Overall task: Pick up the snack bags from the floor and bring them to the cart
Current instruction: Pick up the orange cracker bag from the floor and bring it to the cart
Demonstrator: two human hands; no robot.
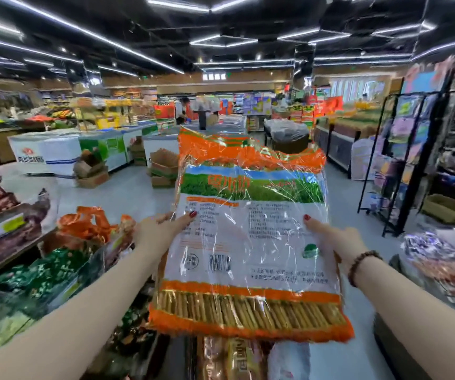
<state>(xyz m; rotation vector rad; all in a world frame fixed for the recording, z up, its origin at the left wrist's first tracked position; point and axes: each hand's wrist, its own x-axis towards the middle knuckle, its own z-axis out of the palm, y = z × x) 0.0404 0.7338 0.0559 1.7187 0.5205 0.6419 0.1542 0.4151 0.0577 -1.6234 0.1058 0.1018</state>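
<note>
Holding the bag [248, 229] up off the floor, both hands have it clamped. The left hand [160, 229] pinches the left edge and the right hand [333, 238] pinches the right edge. Each thumb lies on the printed face, and the fingers are hidden behind. The grip is thus clamped on the bag from two sides, about midway along it.

The bag's long axis runs away from the person, between the hands. Its orange sealed end rises beyond the grip, and the end with the row of biscuits hangs nearer than the grip, toward the body. Neither hand is nearer; they look to share the load evenly.

Just under the near end lie more packs [234, 360], perhaps already in the cart, though the cart itself cannot be made out. Judging from this, the coming move is a lowering, near end first, onto those packs.
</note>
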